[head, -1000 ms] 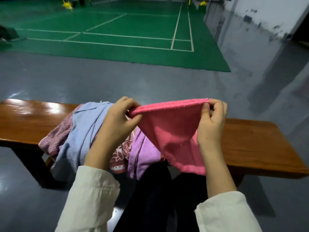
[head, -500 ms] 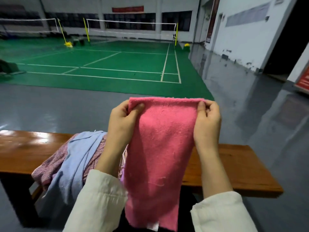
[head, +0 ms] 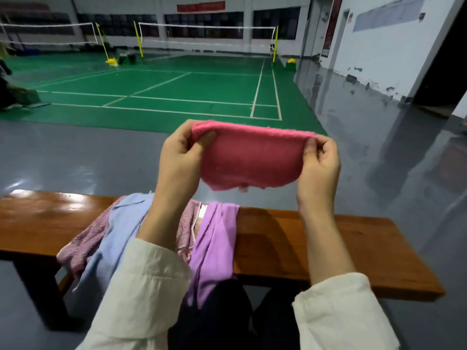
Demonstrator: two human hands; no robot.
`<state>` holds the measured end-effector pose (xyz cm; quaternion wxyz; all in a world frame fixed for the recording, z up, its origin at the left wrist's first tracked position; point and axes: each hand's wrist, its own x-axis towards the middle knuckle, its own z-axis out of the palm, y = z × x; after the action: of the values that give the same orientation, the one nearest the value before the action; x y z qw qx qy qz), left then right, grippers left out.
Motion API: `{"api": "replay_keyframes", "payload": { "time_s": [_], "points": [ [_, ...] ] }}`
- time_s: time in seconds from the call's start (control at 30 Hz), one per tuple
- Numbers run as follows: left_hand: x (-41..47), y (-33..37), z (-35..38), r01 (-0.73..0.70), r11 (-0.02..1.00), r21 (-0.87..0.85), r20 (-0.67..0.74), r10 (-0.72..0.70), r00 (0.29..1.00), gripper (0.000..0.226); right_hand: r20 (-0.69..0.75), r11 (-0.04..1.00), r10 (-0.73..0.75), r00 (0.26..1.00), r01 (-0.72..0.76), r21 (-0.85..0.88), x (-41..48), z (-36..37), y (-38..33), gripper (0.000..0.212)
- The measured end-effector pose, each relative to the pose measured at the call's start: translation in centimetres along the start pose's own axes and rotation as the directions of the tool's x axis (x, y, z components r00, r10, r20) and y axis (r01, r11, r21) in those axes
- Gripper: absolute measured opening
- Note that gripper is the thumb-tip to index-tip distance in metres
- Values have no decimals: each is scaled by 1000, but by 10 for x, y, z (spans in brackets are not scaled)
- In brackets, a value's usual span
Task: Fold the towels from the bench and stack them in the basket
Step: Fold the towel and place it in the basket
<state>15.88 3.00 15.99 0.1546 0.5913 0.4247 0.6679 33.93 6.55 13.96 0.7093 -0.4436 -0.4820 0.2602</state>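
Halved since before, one pink towel (head: 250,160) hangs pinched by left grip (head: 179,160) and right grip (head: 319,168) (three towels (head: 214,243) drape the bench (head: 328,238)).

This is an indoor sports hall laid out for badminton. A green matted court floor (head: 177,84) marked with painted white boundary lines (head: 257,87) fills the middle distance, and a white-taped mesh net (head: 207,35) stretches across it between slim yellow posts (head: 138,39); a second similar net (head: 50,34) stands on the court to the left. Glossy grey painted flooring (head: 353,147) surrounds the courts. A long brown polished wooden bench (head: 316,238) sits courtside, and a red banner (head: 201,6) hangs on the far wall.
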Motion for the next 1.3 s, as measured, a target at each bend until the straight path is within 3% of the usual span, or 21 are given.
{"api": "replay_keyframes", "payload": {
  "time_s": [0.17, 0.33, 0.6, 0.77, 0.83, 0.9, 1.03, 1.13, 1.3],
  "points": [
    [-91, -77, -4, 173, 953, 249, -9, -176, 984, 22, 68, 981, 180, 981, -175, -85, -68, -17, 80, 20],
    [-153, -130, -14, 329, 847, 418, 55, -386, 921, 13, 96, 935, 324, 941, -303, -184, -112, -31, 137, 11],
    [-166, -163, -17, 434, 797, 421, 130, -526, 840, 3, 44, 878, 437, 898, -415, -237, -124, -30, 183, 11],
    [-161, -193, -25, 612, 766, 198, 285, -642, 712, 15, 5, 856, 460, 888, -442, -267, -105, -12, 214, 8],
    [-151, -202, -23, 637, 756, 150, 273, -651, 708, 5, 8, 857, 460, 888, -441, -268, -95, -4, 224, 8],
    [-133, -211, -19, 621, 769, 149, 204, -639, 742, 10, 29, 861, 457, 889, -434, -263, -84, 9, 232, 9],
    [-94, -235, -4, 505, 797, 332, 167, -576, 800, 14, 12, 880, 417, 909, -400, -256, -61, 36, 247, 6],
    [-81, -254, 4, 461, 771, 440, 154, -570, 807, 12, -12, 882, 392, 920, -380, -278, -46, 50, 263, 4],
    [-84, -291, 10, 505, 732, 458, 115, -612, 783, 14, 1, 822, 465, 885, -432, -370, -46, 57, 294, 9]
  ]
}}
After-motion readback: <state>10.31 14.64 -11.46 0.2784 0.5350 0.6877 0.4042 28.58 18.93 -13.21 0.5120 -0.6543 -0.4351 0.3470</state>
